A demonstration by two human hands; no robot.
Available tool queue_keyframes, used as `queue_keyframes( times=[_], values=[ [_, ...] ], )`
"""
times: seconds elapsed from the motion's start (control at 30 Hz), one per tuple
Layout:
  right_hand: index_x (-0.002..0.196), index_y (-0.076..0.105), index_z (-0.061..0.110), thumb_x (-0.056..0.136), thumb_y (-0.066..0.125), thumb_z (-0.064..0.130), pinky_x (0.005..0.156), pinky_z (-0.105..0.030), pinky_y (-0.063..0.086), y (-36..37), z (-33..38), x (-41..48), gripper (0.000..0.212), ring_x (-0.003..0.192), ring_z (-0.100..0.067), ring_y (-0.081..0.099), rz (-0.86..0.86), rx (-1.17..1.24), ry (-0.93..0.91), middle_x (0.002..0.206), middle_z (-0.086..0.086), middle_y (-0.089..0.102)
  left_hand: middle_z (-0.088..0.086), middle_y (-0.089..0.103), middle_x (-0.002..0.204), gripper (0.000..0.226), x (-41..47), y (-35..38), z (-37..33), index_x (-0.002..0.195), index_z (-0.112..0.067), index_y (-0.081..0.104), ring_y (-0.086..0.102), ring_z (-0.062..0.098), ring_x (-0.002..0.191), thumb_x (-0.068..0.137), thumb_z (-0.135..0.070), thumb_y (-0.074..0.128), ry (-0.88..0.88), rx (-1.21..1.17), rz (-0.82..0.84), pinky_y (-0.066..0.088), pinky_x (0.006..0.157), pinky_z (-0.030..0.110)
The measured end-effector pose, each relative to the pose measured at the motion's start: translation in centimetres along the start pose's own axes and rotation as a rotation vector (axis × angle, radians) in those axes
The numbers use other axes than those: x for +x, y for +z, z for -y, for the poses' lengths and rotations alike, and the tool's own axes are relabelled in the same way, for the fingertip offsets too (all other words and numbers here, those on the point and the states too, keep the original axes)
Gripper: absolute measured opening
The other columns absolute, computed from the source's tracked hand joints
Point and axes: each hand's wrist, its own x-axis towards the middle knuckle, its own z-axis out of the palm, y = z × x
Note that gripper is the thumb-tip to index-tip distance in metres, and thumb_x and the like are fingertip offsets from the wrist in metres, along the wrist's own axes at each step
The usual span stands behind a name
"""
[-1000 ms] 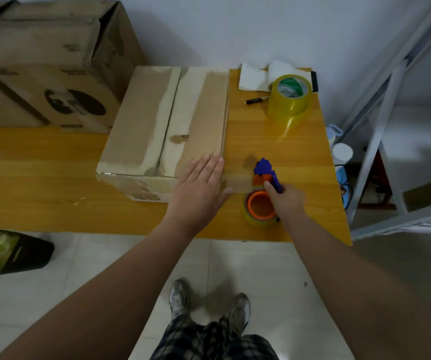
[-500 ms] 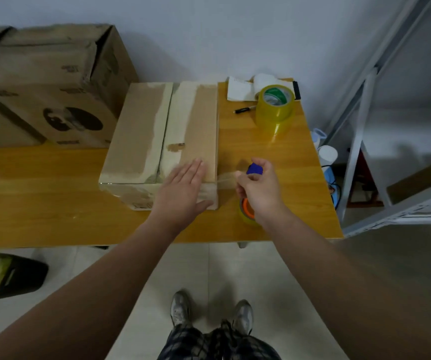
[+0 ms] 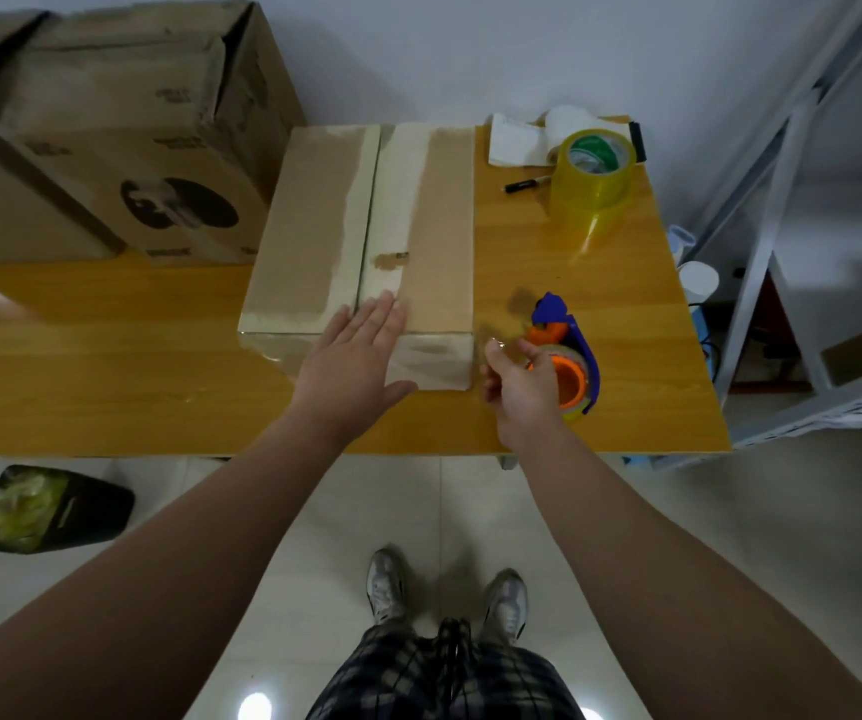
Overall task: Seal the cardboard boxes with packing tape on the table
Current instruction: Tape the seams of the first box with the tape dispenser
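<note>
The place appeared to be a small packing or storage room rather than a home. A wooden table [image 3: 106,387] stood against a plain white wall [image 3: 470,49] on a tiled floor [image 3: 470,511]. Large cardboard boxes [image 3: 122,148] filled the upper left; grey metal shelving [image 3: 761,210] stood at right, a lined bin [image 3: 49,509] at lower left.

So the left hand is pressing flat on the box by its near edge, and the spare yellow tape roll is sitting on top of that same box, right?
Not quite. The left hand does press flat on the box by its near edge, but the yellow tape roll stands on the table, to the right of the box, near the far corner. The head view shows it.
</note>
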Motion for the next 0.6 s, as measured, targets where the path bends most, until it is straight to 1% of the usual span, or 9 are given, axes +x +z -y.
queue_keyframes(
  times=[0.13,0.2,0.23,0.27,0.3,0.33,0.4,0.47,0.6],
  values=[
    [0.126,0.04,0.019,0.091,0.064,0.014,0.051,-0.027,0.038,1.3,-1.3,0.0,0.043,0.057,-0.014,0.046,-0.002,0.075,0.068,0.07,-0.006,0.052,0.002,-0.007,0.159,0.082,0.0,-0.2,-0.2,0.151,-0.015,-0.006,-0.006,0.013,0.146,0.094,-0.056,0.036,-0.004,0.048,-0.002,-0.012,0.116,0.036],
    [0.123,0.042,0.021,0.092,0.063,0.022,0.052,-0.028,0.04,1.4,-1.8,-0.2,0.038,0.06,-0.016,0.047,-0.025,-0.008,0.083,0.076,-0.006,0.052,0.003,-0.007,0.159,0.082,0.0,-0.2,-0.4,0.151,-0.013,-0.006,-0.005,0.015,0.146,0.094,-0.056,0.035,-0.011,0.092,-0.006,-0.013,0.115,0.038],
    [0.122,0.043,0.022,0.091,0.064,0.027,0.056,-0.031,0.044,1.2,-2.0,-0.3,0.037,0.067,-0.019,0.052,-0.057,-0.132,0.065,0.084,-0.007,0.055,0.005,-0.007,0.159,0.082,0.0,-0.3,-0.5,0.15,-0.012,-0.006,-0.006,0.016,0.146,0.095,-0.056,0.035,-0.012,0.114,-0.004,-0.014,0.115,0.039],
    [0.12,0.046,0.023,0.091,0.064,0.029,0.066,-0.035,0.05,0.9,-2.2,-0.3,0.035,0.08,-0.023,0.057,-0.112,-0.276,-0.003,0.097,-0.008,0.058,0.006,-0.007,0.159,0.082,0.1,-0.4,-0.7,0.15,-0.011,-0.007,-0.006,0.017,0.146,0.095,-0.056,0.034,-0.01,0.136,0.0,-0.015,0.114,0.039],
    [0.119,0.049,0.022,0.092,0.062,0.026,0.078,-0.038,0.053,0.6,-2.0,-0.4,0.031,0.095,-0.027,0.059,-0.158,-0.358,-0.12,0.11,-0.009,0.059,0.008,-0.008,0.159,0.083,0.1,-0.4,-0.9,0.15,-0.009,-0.007,-0.008,0.019,0.146,0.095,-0.056,0.034,-0.008,0.156,-0.001,-0.016,0.113,0.04],
    [0.122,0.053,0.018,0.095,0.058,0.021,0.089,-0.039,0.052,0.4,-1.6,-0.5,0.028,0.107,-0.027,0.059,-0.164,-0.358,-0.239,0.119,-0.01,0.06,0.009,-0.008,0.159,0.084,0.2,-0.4,-1.1,0.149,-0.008,-0.008,-0.009,0.02,0.146,0.095,-0.055,0.035,-0.006,0.164,-0.006,-0.017,0.112,0.04],
    [0.13,0.053,0.009,0.1,0.047,0.014,0.101,-0.033,0.046,0.5,-0.6,-1.3,0.032,0.119,-0.019,0.055,-0.053,-0.222,-0.355,0.129,-0.008,0.058,0.007,-0.009,0.159,0.081,0.1,-0.4,-1.4,0.149,-0.01,-0.009,-0.012,0.02,0.145,0.096,-0.053,0.034,0.032,0.141,-0.025,-0.018,0.112,0.041],
    [0.141,0.043,0.008,0.102,0.041,0.014,0.109,-0.03,0.038,1.0,-0.7,-2.6,0.039,0.129,-0.012,0.047,0.155,-0.079,-0.312,0.14,-0.003,0.05,0.003,-0.009,0.159,0.077,0.0,0.0,-1.8,0.149,-0.014,-0.01,-0.012,0.015,0.145,0.097,-0.049,0.033,0.104,0.099,-0.04,-0.018,0.113,0.04],
    [0.151,0.019,0.028,0.104,0.026,0.035,0.118,-0.034,0.02,1.3,-3.0,-3.9,0.048,0.139,-0.002,0.025,0.387,-0.156,-0.235,0.154,0.014,0.026,0.001,-0.008,0.159,0.077,0.1,0.2,-1.9,0.15,-0.015,-0.009,-0.009,0.012,0.145,0.097,-0.048,0.036,0.117,0.033,-0.044,-0.015,0.114,0.036]
  ],
)
